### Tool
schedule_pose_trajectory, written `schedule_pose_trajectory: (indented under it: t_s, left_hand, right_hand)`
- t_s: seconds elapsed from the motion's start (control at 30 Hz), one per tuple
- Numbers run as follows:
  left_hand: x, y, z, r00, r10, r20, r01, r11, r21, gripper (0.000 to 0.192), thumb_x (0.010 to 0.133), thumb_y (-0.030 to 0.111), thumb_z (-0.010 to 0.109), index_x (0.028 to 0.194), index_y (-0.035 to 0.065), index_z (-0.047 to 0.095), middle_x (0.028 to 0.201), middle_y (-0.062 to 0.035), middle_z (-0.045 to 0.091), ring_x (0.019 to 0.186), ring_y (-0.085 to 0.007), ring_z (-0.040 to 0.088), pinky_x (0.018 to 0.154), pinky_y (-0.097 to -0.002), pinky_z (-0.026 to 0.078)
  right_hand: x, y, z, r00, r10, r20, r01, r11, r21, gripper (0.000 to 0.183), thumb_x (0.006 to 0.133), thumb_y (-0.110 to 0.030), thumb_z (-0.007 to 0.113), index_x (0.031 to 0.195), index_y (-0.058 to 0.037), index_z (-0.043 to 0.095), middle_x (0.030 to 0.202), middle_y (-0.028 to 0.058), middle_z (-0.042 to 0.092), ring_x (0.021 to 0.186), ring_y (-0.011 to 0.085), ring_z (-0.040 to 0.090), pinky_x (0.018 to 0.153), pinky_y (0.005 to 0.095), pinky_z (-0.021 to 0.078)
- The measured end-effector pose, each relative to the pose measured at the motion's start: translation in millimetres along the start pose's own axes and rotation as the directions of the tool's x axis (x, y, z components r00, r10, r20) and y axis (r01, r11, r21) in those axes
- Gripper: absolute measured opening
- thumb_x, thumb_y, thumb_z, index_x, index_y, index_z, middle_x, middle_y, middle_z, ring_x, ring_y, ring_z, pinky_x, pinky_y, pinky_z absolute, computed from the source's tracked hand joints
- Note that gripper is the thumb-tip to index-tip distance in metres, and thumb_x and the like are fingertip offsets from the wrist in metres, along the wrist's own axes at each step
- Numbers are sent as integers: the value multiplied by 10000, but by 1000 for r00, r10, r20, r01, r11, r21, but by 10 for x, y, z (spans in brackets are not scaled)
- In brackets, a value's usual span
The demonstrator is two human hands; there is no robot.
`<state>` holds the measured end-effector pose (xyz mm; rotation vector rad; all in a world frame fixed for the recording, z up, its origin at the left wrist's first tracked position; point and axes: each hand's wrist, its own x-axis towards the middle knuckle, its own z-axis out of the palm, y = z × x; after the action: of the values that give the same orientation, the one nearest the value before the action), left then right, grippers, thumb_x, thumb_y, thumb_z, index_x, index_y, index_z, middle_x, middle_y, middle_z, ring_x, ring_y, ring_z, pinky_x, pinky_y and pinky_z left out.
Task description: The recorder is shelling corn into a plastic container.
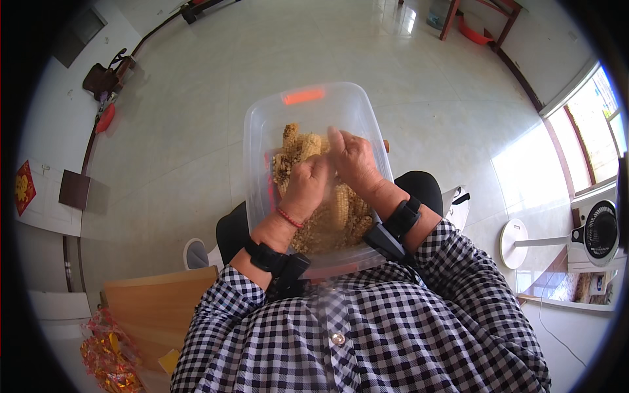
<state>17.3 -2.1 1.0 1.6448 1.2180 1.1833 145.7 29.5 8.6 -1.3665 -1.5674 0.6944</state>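
A translucent plastic storage box (314, 113) with orange latches rests across my lap. Inside it lie several dried corn cobs (342, 204) with pale kernels, and loose kernels (314, 233) cover the lower part. My left hand (308, 182) and my right hand (355, 156) meet above the cobs near the middle of the box, fingers curled and thumbs up. Whatever may be between the fingers is hidden by the hands. At the box's upper left, a darker-tipped cob (290, 135) stands partly upright beside my left hand.
A wooden board or tabletop (157, 304) is close at my lower left, with a shiny red and gold wrapped bundle (110, 353) beside it. A white standing fan (599, 233) is at the right. Tiled floor surrounds me; a red basin (474, 32) sits beneath a wooden stand.
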Motion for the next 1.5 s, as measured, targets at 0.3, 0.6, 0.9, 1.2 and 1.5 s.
schedule_pose_trajectory:
  t_s: [0.3,0.6,0.9,1.2,1.5]
  left_hand:
    - [22,-274,-13,911,-413,9,405,887,-222,316,974,263,431,809,43,587,647,-38,576,501,-123,530,410,-299,415]
    - [46,-188,-108,881,-419,220,473,754,-456,435,968,458,424,863,66,579,659,-33,574,482,-127,555,376,-230,414]
    - [14,-215,-67,965,-262,-13,261,964,-60,528,987,407,418,686,-14,525,554,16,413,539,-103,378,501,-313,353]
    - [14,86,-107,854,-468,225,514,699,-498,383,981,427,411,877,71,507,597,-16,488,402,-113,476,329,-223,328]
    - [8,-370,-44,962,-266,61,273,938,-214,374,991,381,408,836,56,507,562,-30,470,389,-106,426,320,-241,297]
  right_hand:
    - [-45,-57,8,999,-54,-11,54,995,82,388,972,-306,440,766,2,554,644,249,541,631,462,508,555,459,418]
    - [43,152,-47,995,98,-3,-96,983,158,463,981,-415,400,858,-4,574,645,123,530,599,254,489,601,345,420]
    - [44,81,-59,956,184,228,-244,931,271,396,924,-397,521,861,-14,596,616,16,516,528,88,457,489,257,381]
    - [48,121,-77,959,267,90,-282,912,299,379,911,-371,547,747,-30,574,583,-2,492,499,88,445,465,266,377]
    - [14,126,-63,1000,13,-21,-11,996,83,396,913,-352,539,721,-6,549,559,45,473,513,126,460,510,311,409]
